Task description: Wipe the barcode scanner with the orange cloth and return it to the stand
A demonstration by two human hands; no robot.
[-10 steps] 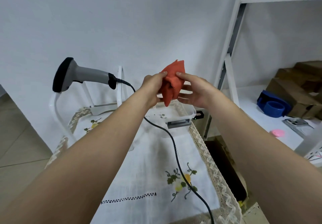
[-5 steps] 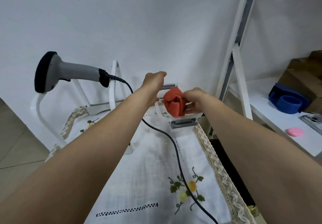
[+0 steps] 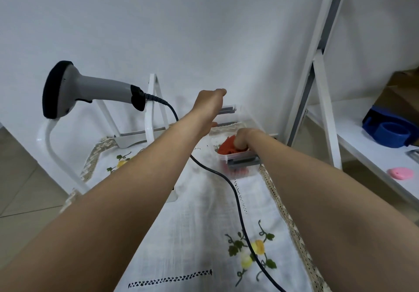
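The grey and black barcode scanner (image 3: 79,89) rests on its white stand (image 3: 51,146) at the left, and its dark cable (image 3: 235,192) runs across the table. The orange cloth (image 3: 226,147) lies bunched inside a clear plastic container (image 3: 238,156) at the table's far right. My right hand (image 3: 246,138) reaches down into the container with its fingers curled on the cloth; the fingertips are hidden. My left hand (image 3: 209,108) is behind the container, thumb up, holding the raised clear lid with its grey clip (image 3: 227,110).
An embroidered white tablecloth (image 3: 204,235) with a lace edge covers the table. A white shelf frame (image 3: 317,76) stands to the right; its shelf holds a blue tape dispenser (image 3: 390,130), a pink object (image 3: 401,173) and cardboard boxes (image 3: 403,92). The wall is close behind.
Both hands held the cloth up in the air; my right hand has since lowered it into the container, while my left hand let go and moved to the lid.
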